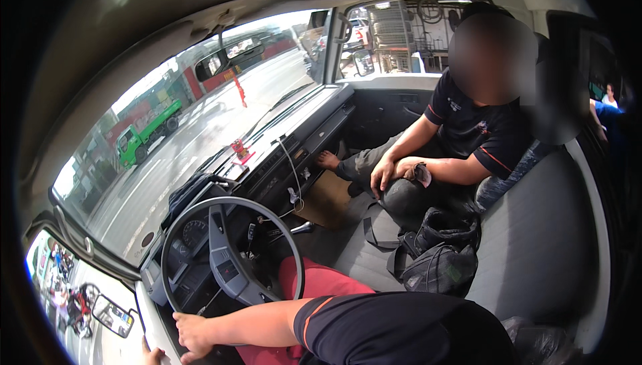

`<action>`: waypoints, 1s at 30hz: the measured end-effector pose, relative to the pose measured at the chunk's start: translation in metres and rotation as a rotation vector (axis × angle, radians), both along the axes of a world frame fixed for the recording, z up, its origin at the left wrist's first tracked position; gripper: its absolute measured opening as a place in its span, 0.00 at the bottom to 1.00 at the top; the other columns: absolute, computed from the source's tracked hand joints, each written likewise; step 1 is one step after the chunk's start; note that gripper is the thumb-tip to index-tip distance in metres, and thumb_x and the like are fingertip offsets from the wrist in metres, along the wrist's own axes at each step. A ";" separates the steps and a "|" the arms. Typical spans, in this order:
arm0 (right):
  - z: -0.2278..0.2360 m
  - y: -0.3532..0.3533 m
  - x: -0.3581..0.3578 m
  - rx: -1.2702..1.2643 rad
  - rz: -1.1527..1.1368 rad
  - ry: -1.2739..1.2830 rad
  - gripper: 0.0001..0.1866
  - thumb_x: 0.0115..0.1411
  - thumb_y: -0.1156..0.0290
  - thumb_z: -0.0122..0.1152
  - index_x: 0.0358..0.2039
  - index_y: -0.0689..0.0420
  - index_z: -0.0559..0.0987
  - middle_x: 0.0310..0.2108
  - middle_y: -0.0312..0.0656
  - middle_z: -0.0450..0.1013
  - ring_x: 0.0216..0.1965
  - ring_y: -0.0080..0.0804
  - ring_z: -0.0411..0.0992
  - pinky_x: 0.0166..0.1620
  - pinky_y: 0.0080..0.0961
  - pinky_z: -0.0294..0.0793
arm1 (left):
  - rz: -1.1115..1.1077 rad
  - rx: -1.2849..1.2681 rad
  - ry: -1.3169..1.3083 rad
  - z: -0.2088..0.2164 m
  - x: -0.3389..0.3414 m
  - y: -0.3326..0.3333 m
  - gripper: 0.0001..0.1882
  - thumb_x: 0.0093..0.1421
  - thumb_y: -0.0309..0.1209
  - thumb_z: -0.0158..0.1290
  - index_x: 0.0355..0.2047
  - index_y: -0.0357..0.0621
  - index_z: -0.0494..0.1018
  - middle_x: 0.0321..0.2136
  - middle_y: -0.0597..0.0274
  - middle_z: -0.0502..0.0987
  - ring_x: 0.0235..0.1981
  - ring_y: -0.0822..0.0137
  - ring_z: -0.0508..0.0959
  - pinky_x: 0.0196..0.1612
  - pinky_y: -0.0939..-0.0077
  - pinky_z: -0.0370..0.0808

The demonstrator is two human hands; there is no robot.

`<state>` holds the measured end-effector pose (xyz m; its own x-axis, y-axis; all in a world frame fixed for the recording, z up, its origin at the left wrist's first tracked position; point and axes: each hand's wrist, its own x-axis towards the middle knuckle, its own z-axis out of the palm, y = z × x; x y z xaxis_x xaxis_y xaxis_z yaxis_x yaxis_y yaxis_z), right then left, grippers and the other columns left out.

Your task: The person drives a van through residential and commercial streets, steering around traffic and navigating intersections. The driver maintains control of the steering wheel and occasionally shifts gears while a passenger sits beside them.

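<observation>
My right hand (192,335) lies across the lower left of the black steering wheel (300,258). Its fingers are loosely spread and hang past the rim, with nothing seen in them. My right forearm hides the lowest stretch of the rim. Only a thumb and part of my left hand (154,353) show at the bottom edge, by the driver's door (150,308); its other fingers are cut off from view. Behind the wheel sits the instrument cluster (194,232), and a gear lever (302,228) stands to its right.
A person (468,124) sits on the grey bench seat (535,231), forearms over a raised knee. Black bags (441,258) lie between us. A white cable (292,171) hangs from the dashboard (321,134). Through the windshield, a green truck (147,131) stands on the road; motorcycles (83,305) are outside my door.
</observation>
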<state>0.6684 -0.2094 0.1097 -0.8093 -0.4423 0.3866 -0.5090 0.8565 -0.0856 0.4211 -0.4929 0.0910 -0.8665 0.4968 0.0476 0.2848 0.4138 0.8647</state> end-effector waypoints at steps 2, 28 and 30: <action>0.017 0.007 -0.021 -0.060 -0.082 0.053 0.42 0.66 0.30 0.40 0.35 0.56 0.89 0.36 0.44 0.83 0.49 0.46 0.76 0.66 0.48 0.55 | -0.002 0.084 -0.060 0.003 0.022 0.008 0.51 0.48 0.23 0.53 0.75 0.43 0.49 0.43 0.51 0.80 0.32 0.65 0.81 0.34 0.72 0.79; 0.085 0.056 -0.118 0.258 -0.428 -0.100 0.42 0.69 0.29 0.34 0.49 0.51 0.85 0.47 0.49 0.82 0.55 0.50 0.77 0.58 0.45 0.71 | 0.113 -0.451 0.167 0.041 0.087 0.035 0.60 0.49 0.51 0.61 0.75 0.35 0.46 0.59 0.32 0.73 0.58 0.44 0.77 0.60 0.63 0.73; 0.090 0.075 -0.120 0.209 -0.398 -0.090 0.40 0.68 0.29 0.36 0.49 0.51 0.84 0.46 0.49 0.82 0.55 0.51 0.76 0.57 0.46 0.72 | 0.115 -0.471 0.157 0.042 0.091 0.036 0.60 0.49 0.51 0.61 0.75 0.37 0.46 0.59 0.32 0.73 0.58 0.44 0.77 0.61 0.62 0.73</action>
